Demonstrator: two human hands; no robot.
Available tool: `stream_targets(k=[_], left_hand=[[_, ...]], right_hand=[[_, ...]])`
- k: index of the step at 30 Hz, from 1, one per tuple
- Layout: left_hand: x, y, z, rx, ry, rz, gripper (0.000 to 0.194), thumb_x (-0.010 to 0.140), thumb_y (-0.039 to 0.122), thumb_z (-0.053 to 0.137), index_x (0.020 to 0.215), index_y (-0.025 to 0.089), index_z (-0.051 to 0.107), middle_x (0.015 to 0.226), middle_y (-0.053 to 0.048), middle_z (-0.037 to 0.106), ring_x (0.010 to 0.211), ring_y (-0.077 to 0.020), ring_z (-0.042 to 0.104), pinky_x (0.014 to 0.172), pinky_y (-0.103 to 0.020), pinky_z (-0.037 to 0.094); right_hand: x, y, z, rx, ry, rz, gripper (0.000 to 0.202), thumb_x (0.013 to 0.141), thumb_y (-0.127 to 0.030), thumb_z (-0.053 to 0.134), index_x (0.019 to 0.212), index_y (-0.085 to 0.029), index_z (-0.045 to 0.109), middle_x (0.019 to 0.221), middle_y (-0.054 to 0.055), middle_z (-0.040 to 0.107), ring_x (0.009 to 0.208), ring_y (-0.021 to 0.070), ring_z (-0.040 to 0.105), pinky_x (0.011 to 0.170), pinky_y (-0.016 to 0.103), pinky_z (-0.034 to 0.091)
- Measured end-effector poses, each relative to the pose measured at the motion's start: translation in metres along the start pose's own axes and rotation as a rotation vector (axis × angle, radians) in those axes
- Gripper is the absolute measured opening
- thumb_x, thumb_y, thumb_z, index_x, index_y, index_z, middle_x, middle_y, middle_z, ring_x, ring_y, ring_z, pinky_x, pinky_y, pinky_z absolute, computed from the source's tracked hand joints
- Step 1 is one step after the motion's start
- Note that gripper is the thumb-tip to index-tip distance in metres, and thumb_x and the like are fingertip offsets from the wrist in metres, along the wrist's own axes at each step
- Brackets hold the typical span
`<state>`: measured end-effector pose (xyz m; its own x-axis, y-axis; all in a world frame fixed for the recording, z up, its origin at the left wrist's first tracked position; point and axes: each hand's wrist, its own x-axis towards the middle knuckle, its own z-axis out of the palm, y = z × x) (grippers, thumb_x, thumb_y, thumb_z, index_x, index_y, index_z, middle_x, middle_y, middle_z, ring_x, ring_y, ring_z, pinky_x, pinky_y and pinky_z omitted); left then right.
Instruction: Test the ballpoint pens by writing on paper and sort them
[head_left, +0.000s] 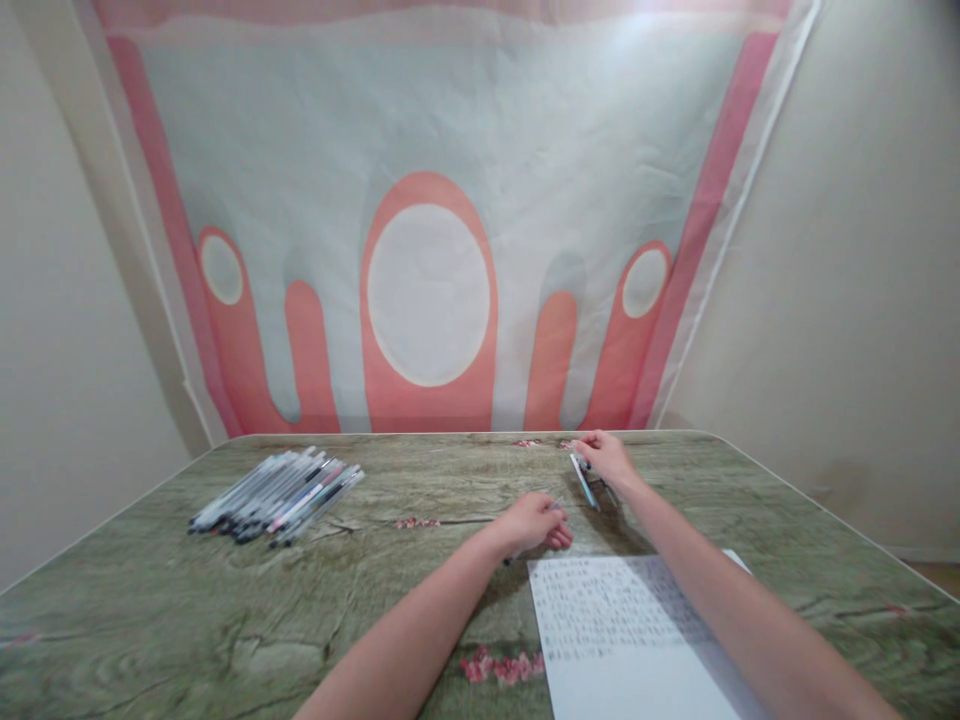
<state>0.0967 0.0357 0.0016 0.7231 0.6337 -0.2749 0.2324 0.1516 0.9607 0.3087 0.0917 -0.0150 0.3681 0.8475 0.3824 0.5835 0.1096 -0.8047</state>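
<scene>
My left hand [536,523] is closed low over the table, above the top edge of a written sheet of paper [600,600]. Small ends of a pen show on both sides of its fingers. Farther back and to the right, my right hand [604,458] has its fingers pinched at the upper end of a pen with a light blue part [583,482]. Another dark, thin item shows just beneath that hand, partly hidden. On the left of the table lies a pile of several pens [277,495], mostly clear with dark tips.
The wood-patterned table [262,610] has printed pink blossoms [501,667]. Handwriting fills the upper part of the sheet, and my right forearm passes over its right side. Behind the table's far edge hangs a pink and grey cloth [510,130].
</scene>
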Motion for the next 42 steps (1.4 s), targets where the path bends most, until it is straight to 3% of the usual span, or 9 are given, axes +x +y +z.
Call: stream_targets(k=[8, 17, 22, 25, 30, 42], left_hand=[[0.000, -0.002, 0.000, -0.022, 0.016, 0.017, 0.022, 0.076, 0.032, 0.051, 0.067, 0.013, 0.046, 0.062, -0.004, 0.062, 0.058, -0.0108, 0.059, 0.060, -0.025, 0.045], [0.003, -0.003, -0.004, -0.121, 0.029, -0.036, 0.015, 0.079, 0.023, 0.049, 0.071, 0.011, 0.049, 0.063, -0.006, 0.062, 0.056, -0.0101, 0.059, 0.059, -0.023, 0.046], [0.004, -0.003, -0.004, -0.117, 0.042, -0.031, 0.016, 0.078, 0.025, 0.052, 0.071, 0.011, 0.051, 0.064, -0.006, 0.062, 0.056, -0.0105, 0.060, 0.057, -0.022, 0.046], [0.004, -0.004, -0.004, -0.125, 0.047, -0.028, 0.014, 0.079, 0.022, 0.050, 0.072, 0.011, 0.051, 0.063, -0.006, 0.062, 0.056, -0.0105, 0.060, 0.057, -0.022, 0.046], [0.004, -0.003, -0.004, -0.126, 0.054, -0.031, 0.013, 0.080, 0.020, 0.047, 0.073, 0.010, 0.051, 0.063, -0.006, 0.062, 0.055, -0.0105, 0.060, 0.057, -0.022, 0.047], [0.004, -0.001, -0.009, -0.232, 0.046, -0.030, 0.016, 0.082, 0.026, 0.046, 0.086, 0.011, 0.047, 0.066, -0.006, 0.060, 0.057, -0.0112, 0.060, 0.057, -0.024, 0.049]], right_hand=[[0.015, 0.000, 0.025, -0.238, -0.084, 0.008, 0.017, 0.060, -0.034, 0.062, 0.057, -0.017, 0.061, 0.054, 0.001, 0.060, 0.051, 0.0110, 0.049, 0.053, 0.022, 0.034], [0.012, 0.003, 0.017, -0.375, -0.072, 0.006, 0.018, 0.062, -0.037, 0.060, 0.057, -0.020, 0.064, 0.060, 0.003, 0.063, 0.058, 0.0151, 0.053, 0.055, 0.024, 0.033], [0.009, 0.005, 0.009, -0.352, -0.071, -0.043, 0.018, 0.067, -0.034, 0.055, 0.067, -0.020, 0.067, 0.067, 0.005, 0.066, 0.065, 0.0181, 0.056, 0.059, 0.027, 0.037], [0.005, 0.004, 0.003, -0.320, -0.129, -0.098, 0.017, 0.064, -0.028, 0.057, 0.076, -0.021, 0.067, 0.077, 0.004, 0.067, 0.075, 0.0199, 0.057, 0.067, 0.029, 0.040], [0.002, 0.004, -0.004, -0.303, -0.231, -0.180, 0.031, 0.060, -0.021, 0.060, 0.090, -0.023, 0.066, 0.095, 0.002, 0.065, 0.095, 0.0232, 0.053, 0.084, 0.034, 0.037], [-0.001, 0.013, 0.000, -0.323, -0.255, -0.190, 0.037, 0.061, -0.018, 0.058, 0.097, -0.023, 0.063, 0.097, 0.004, 0.064, 0.100, 0.0243, 0.049, 0.091, 0.040, 0.029]])
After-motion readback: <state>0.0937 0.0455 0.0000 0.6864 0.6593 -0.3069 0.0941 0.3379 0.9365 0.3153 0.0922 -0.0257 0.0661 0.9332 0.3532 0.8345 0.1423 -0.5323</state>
